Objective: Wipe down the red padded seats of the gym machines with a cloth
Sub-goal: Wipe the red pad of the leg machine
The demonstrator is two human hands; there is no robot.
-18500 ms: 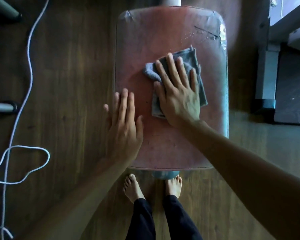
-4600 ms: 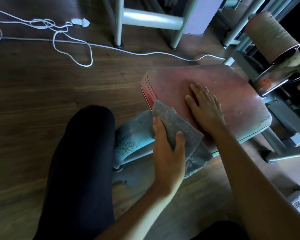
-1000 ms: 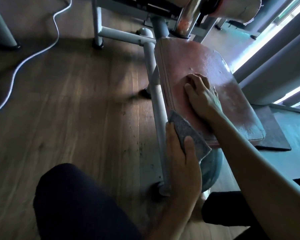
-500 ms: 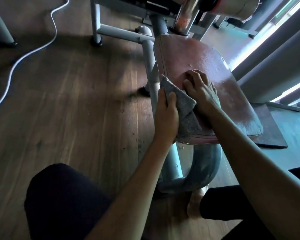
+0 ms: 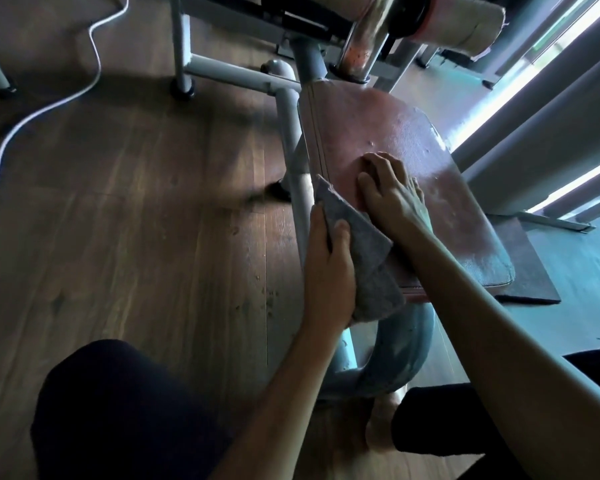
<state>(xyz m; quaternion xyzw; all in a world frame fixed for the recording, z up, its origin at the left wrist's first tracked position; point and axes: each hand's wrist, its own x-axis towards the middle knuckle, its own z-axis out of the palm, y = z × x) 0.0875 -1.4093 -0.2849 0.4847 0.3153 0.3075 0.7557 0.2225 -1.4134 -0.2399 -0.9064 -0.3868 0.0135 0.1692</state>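
As left hand point(image 5: 328, 271) grips cloth point(image 5: 364, 258), right hand point(image 5: 388, 192) rests on seat point(image 5: 378, 126).

The red padded seat point(image 5: 392, 129) is a worn rectangle with rounded corners and piped side seams, its length running from 11 o'clock to 5 o'clock, with a pale sheen, perhaps dust or damp, along its 3 o'clock side. The grey cloth point(image 5: 364, 258), folded and felt-like, drapes over the seat's 8 o'clock edge and hangs past its near corner, gripped by the left hand point(image 5: 326, 268).
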